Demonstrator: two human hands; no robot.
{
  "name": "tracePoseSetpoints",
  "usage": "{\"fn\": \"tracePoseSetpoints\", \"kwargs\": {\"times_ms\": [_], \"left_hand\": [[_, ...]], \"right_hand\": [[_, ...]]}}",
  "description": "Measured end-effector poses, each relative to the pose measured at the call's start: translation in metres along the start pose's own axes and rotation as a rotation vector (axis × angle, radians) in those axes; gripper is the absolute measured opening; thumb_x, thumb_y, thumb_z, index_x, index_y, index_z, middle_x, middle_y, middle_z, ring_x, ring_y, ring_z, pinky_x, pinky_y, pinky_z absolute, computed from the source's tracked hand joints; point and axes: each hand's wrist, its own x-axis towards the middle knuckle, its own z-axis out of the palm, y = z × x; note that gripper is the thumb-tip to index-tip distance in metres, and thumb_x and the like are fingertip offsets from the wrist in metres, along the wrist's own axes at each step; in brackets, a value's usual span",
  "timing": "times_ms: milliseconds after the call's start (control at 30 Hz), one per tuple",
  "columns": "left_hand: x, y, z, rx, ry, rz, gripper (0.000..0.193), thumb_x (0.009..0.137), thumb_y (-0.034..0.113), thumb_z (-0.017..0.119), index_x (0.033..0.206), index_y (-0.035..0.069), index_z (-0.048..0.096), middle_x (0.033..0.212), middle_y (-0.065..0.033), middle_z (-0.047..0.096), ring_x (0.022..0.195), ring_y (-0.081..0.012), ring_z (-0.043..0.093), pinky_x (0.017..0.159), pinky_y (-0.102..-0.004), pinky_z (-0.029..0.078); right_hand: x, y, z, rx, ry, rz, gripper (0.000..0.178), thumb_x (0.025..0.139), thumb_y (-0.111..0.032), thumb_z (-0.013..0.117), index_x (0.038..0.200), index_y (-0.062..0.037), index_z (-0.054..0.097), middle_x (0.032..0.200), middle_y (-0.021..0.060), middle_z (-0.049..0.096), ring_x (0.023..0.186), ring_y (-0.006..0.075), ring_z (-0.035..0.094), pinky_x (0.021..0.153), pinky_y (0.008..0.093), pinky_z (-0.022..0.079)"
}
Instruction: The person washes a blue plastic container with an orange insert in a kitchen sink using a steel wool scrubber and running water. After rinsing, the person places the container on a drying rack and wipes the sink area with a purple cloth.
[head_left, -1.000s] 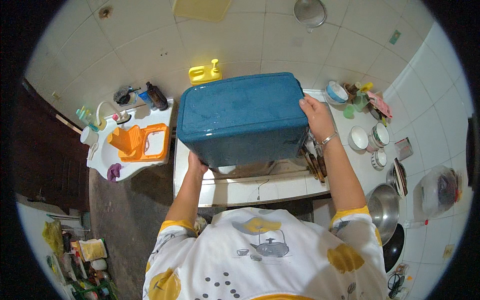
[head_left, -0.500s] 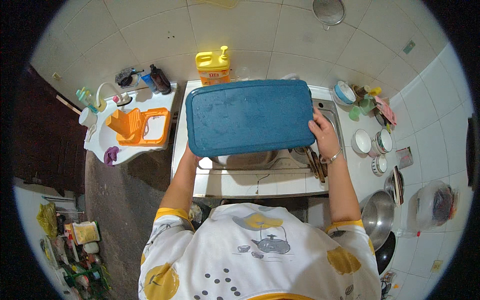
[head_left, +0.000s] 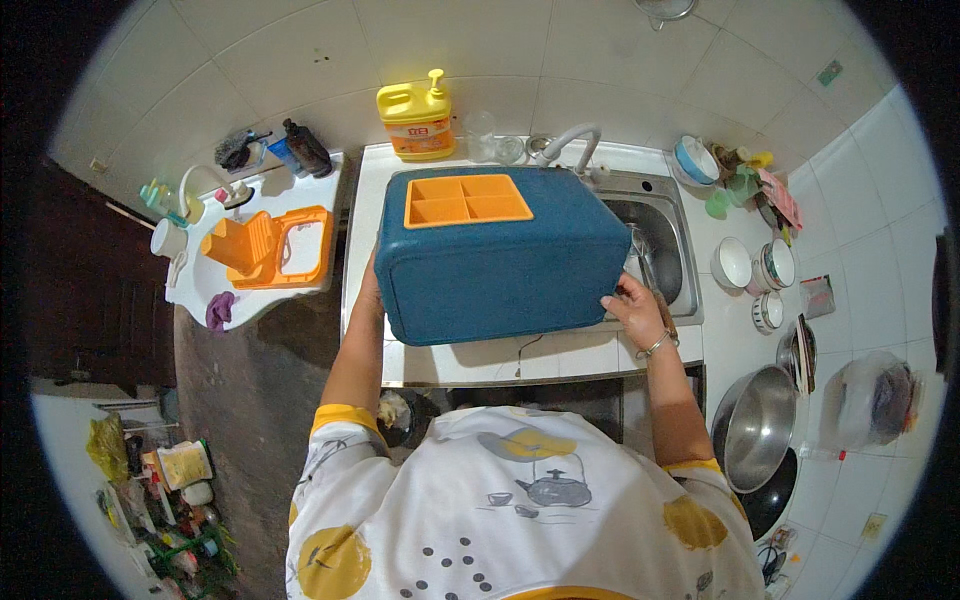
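Observation:
Between my two hands is a large dark blue plastic box (head_left: 500, 285), tilted over the white counter and covering the left part of the sink area. An orange divided panel (head_left: 468, 200) with several square compartments sits in its upper face. My left hand (head_left: 371, 288) supports the box's left side, its fingers mostly hidden behind it. My right hand (head_left: 636, 308) grips the lower right corner, thumb on the near face. Just beyond that hand, dark-handled utensils (head_left: 655, 300) lie at the sink (head_left: 680, 250). Whether the box rests on the counter, I cannot tell.
A yellow pump jug (head_left: 416, 125) and a glass jar (head_left: 480, 138) stand along the wall by the faucet (head_left: 575, 143). Several bowls (head_left: 731, 262) sit at the right, above a big metal basin (head_left: 755, 425). Orange plastic parts (head_left: 265, 250) lie on the left washbasin (head_left: 195, 285).
The box has turned in my hands, bringing the orange compartments on its upper face into view. My right hand has shifted lower, and the faucet and more of the sink now show.

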Motion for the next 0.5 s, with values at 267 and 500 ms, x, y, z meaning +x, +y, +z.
{"fn": "tracePoseSetpoints", "kwargs": {"times_ms": [267,500], "left_hand": [[0.007,0.006,0.031,-0.004,0.033,0.047,0.076,0.082,0.065,0.047,0.138,0.014,0.037,0.129,-0.0209,0.046,0.116,-0.0300,0.049,0.093,-0.0430,0.045],[0.033,-0.011,0.002,0.064,-0.011,0.090,0.085,0.079,0.071,0.043,0.142,0.015,0.029,0.137,-0.0212,0.036,0.126,-0.0336,0.039,0.099,-0.0464,0.039]], "right_hand": [[0.005,0.039,0.010,0.075,0.150,0.062,0.036,0.080,0.005,0.050,0.114,-0.0025,0.053,0.110,0.0017,0.057,0.096,0.0107,0.052,0.086,0.0268,0.041],[0.007,0.034,0.025,0.387,0.173,-0.070,0.021,0.092,-0.011,0.052,0.111,-0.0034,0.054,0.110,0.0016,0.057,0.096,0.0114,0.051,0.086,0.0257,0.040]]}}
